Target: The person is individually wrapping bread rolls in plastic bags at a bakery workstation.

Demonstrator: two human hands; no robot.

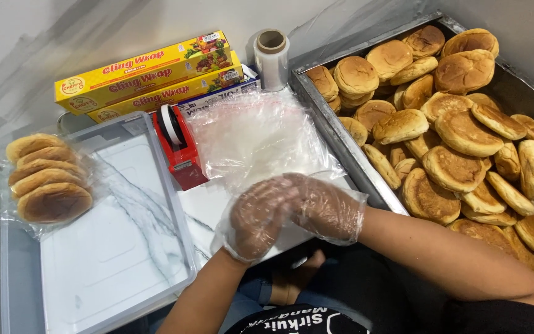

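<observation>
Both my hands wear loose clear plastic gloves and meet at the middle of the white counter. My left hand [253, 221] and my right hand [327, 208] have their fingertips curled together on the near edge of a clear plastic bag [261, 137], the top one of a flat pile. A big metal tray [330, 127] heaped with several golden-brown buns [465, 133] stands just to the right of my right hand. At the far left, a sealed clear bag of stacked buns [47, 176] lies in a clear plastic bin [118, 247].
A red tape dispenser [179, 145] stands between the bin and the bag pile. Behind it lie yellow cling-film boxes [149, 77] and an upright roll of clear film [271, 57] against the grey wall. My dark-clothed lap is at the bottom edge.
</observation>
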